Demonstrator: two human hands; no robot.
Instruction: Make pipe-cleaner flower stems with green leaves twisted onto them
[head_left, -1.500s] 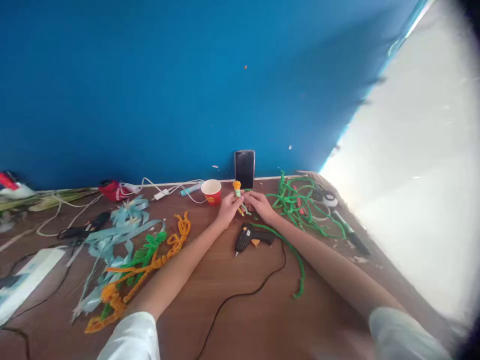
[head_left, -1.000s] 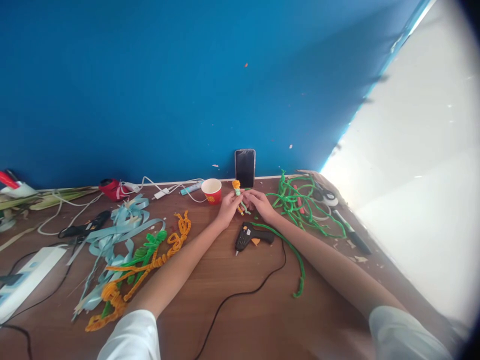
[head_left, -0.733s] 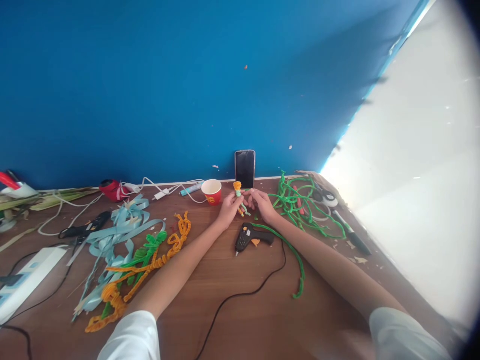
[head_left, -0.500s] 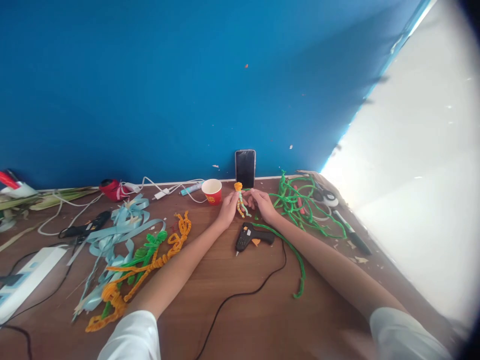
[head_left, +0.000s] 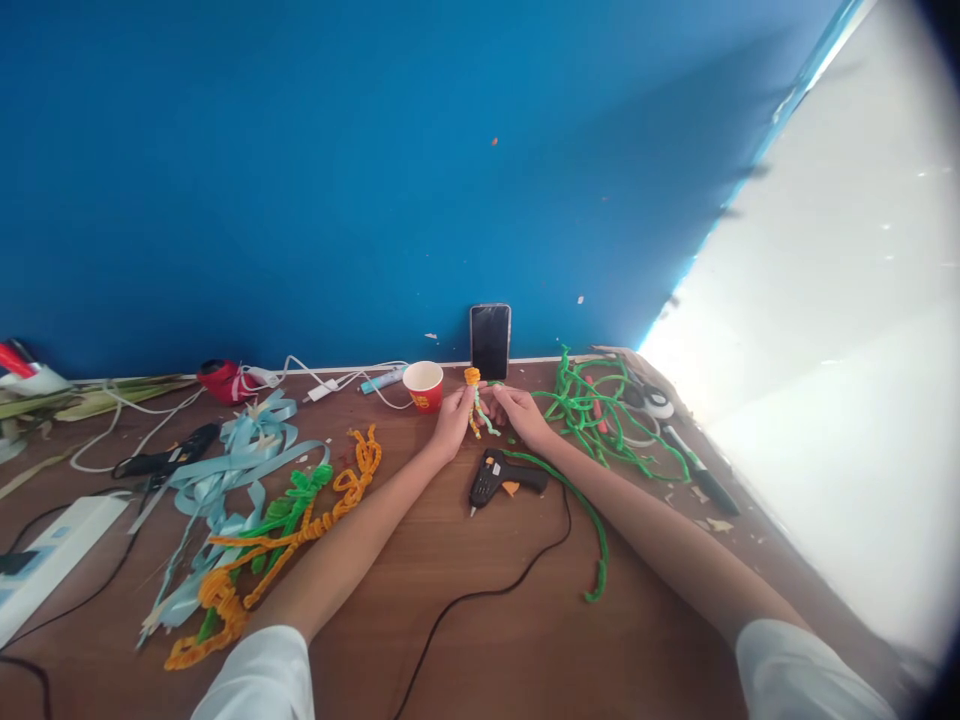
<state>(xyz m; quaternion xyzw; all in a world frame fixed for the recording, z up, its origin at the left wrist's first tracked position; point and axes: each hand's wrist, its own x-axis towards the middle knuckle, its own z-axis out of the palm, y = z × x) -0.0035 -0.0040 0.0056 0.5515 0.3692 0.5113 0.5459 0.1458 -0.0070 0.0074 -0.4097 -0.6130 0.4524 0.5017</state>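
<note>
A small pipe-cleaner figure (head_left: 472,377), orange on top with twisted yellow and pale-green strands hanging below, is in my left hand (head_left: 449,425). The fingers of that hand are closed around it. My right hand (head_left: 526,419) is just beside it, thumb and fingers pinched together near the figure. A bit of green shows between the two hands, but what the right fingertips grip is too small to make out. Below the hands lies a black glue gun (head_left: 495,477), its nozzle toward me. One long green pipe cleaner (head_left: 595,520) curves past it under my right forearm.
A phone (head_left: 490,342) leans on the blue wall behind a red paper cup (head_left: 424,387). Tangled green pipe cleaners (head_left: 581,400) lie to the right. Pale-blue ribbon (head_left: 247,450), orange pipe cleaners (head_left: 322,520) and a white power strip (head_left: 60,560) occupy the left. The glue gun's cord runs toward me.
My two hands have come slightly closer together, and the figure's lower strands have spread a little. The view has shifted slightly; the things on the table stay in place.
</note>
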